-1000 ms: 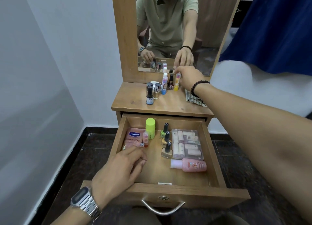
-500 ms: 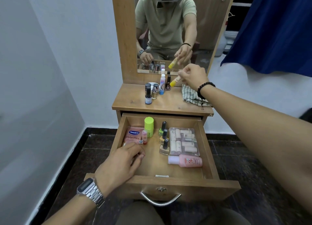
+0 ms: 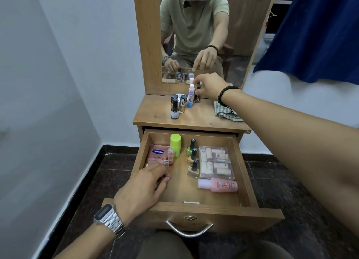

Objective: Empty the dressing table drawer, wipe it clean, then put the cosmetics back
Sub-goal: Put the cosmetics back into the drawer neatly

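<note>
A wooden dressing table (image 3: 204,120) stands against a pale wall in a corner, dark tiles underfoot, a blue curtain (image 3: 314,31) hanging at the right and a mirror (image 3: 202,31) rising behind the top. Its drawer (image 3: 194,208) is pulled fully out, holding a pink Vaseline sachet (image 3: 157,154), a lime-capped stick (image 3: 175,144), three nail polish bottles (image 3: 193,157), a clear case of small tubes (image 3: 215,162) and a pink bottle (image 3: 219,185) lying on its side. On the top stand several small bottles beside a checked cloth (image 3: 226,111). The right hand (image 3: 210,87) reaches to the back, fingers curled around a small dark bottle (image 3: 197,98) next to the blue-and-white tube (image 3: 191,96). The left hand (image 3: 143,188) rests on the drawer's front left, fingers loosely bent, holding nothing.
</note>
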